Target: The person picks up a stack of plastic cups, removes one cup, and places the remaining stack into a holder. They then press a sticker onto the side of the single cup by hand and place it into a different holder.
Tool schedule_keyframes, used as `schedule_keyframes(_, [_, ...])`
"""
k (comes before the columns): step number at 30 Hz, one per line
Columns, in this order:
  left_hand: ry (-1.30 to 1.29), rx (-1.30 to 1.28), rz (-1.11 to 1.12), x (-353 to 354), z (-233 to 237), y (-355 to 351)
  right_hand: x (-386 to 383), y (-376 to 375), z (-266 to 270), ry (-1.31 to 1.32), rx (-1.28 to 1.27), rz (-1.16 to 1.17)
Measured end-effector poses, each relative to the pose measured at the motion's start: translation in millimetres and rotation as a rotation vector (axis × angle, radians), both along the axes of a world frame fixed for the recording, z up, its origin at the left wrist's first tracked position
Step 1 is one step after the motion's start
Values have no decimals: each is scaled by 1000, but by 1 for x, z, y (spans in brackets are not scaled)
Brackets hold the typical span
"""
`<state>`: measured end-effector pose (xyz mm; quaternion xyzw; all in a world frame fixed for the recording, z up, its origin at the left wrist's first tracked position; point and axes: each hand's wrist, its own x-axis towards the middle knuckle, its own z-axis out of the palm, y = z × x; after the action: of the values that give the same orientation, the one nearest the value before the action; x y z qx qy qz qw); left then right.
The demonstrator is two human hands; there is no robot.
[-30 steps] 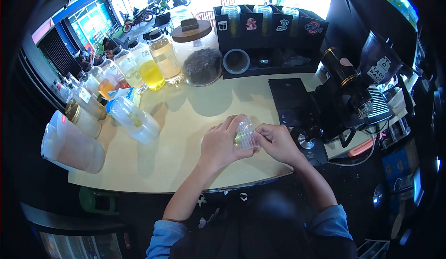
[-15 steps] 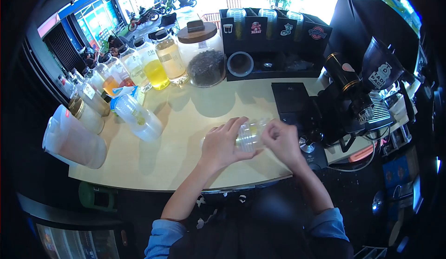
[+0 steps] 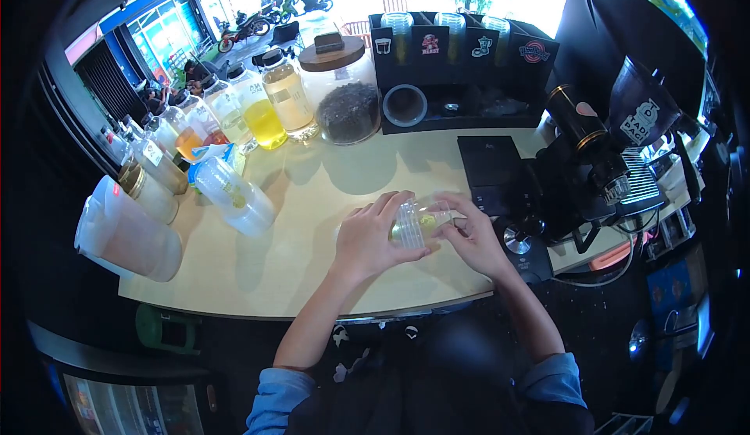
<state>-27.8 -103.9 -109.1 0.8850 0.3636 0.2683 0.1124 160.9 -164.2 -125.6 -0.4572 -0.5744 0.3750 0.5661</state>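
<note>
A short stack of clear plastic cups (image 3: 408, 226) lies on its side above the middle of the wooden counter (image 3: 312, 201). My left hand (image 3: 370, 236) is wrapped round the stack's left part. At its right end, my right hand (image 3: 474, 237) has its fingers round a clear cup with a yellow-green print (image 3: 430, 221). Another stack of clear cups (image 3: 233, 197) leans on the counter to the left, beside a blue and white packet (image 3: 217, 154).
A plastic pitcher (image 3: 129, 232) stands at the left edge. Bottles (image 3: 266, 123) and a wooden-lidded jar (image 3: 341, 99) line the back. A black cup organizer (image 3: 461, 80) is behind; a coffee machine (image 3: 562, 193) stands right. People sit outside.
My right hand has turned and its fingers have spread round the right-end cup, which now shows more of its print. My left hand has stayed nearly in place.
</note>
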Motion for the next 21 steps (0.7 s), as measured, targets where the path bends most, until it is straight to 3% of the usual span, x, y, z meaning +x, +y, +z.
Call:
schedule_keyframes(7, [3, -4, 5, -1, 0, -1, -11, 2, -1, -68, -77, 61])
schedule_keyframes(19, [-13, -3, 9, 0, 2, -3, 10, 1, -9, -35, -101, -58])
schedule_keyframes(21, [-5, 3, 13, 1, 1, -2, 17, 2, -15, -14, -7, 60])
